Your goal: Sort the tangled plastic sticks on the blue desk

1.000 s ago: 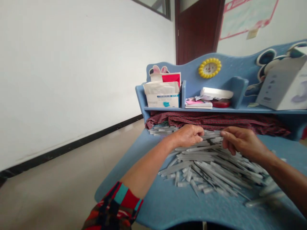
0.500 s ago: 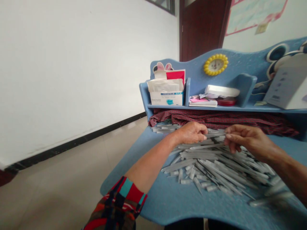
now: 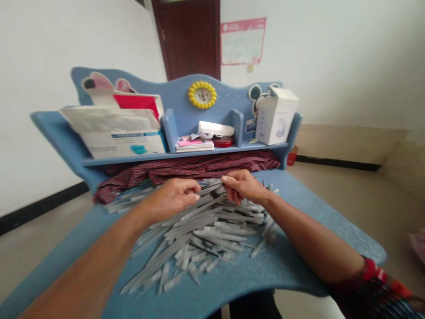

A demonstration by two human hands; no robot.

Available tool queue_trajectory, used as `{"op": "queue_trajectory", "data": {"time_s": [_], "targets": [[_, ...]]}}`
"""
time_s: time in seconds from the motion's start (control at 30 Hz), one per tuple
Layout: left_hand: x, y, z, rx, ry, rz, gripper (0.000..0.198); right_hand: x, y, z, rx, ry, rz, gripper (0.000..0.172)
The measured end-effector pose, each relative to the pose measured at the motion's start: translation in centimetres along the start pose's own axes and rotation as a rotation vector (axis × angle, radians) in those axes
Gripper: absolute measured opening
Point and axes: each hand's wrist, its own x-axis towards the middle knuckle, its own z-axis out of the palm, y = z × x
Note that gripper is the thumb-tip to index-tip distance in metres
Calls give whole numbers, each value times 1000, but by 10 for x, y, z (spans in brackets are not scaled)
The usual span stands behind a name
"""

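A heap of several thin grey strips (image 3: 202, 230) lies spread over the blue desk (image 3: 299, 248). My left hand (image 3: 172, 199) rests on the heap's far part, its fingers pinched on a grey strip. My right hand (image 3: 244, 186) faces it a short way to the right, fingers pinched on the same bunch of strips. Both forearms reach in from the near corners over the desk.
A red checked cloth (image 3: 192, 170) lies under the desk's shelf (image 3: 186, 155). On the shelf stand a white mask box (image 3: 122, 141), a stack of papers (image 3: 194, 144), a red tin (image 3: 223, 141) and a white carton (image 3: 275, 117). A yellow clock (image 3: 202, 94) is on the backboard. A dark door (image 3: 191, 37) stands behind.
The view has swung to the right, so the desk now sits in the middle and the floor at right shows. Both hands stay pinched on strips at the heap's far side.
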Motion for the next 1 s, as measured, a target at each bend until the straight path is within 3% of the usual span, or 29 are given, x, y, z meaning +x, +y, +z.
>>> {"op": "queue_trajectory", "data": {"time_s": [0.2,0.37,0.6,1.0], "targets": [[4,0,0,20,-6,-22,21,1,1,-4,121,-49,-41,28],[4,-1,0,45,-13,-24,21,1,1,-5,38,-51,11,35],[5,-3,0,50,-11,-15,21,0,1,-5,56,-59,-3,30],[-5,1,-1,-78,-160,-21,23,-2,3,-2,197,-122,-2,24]]}}
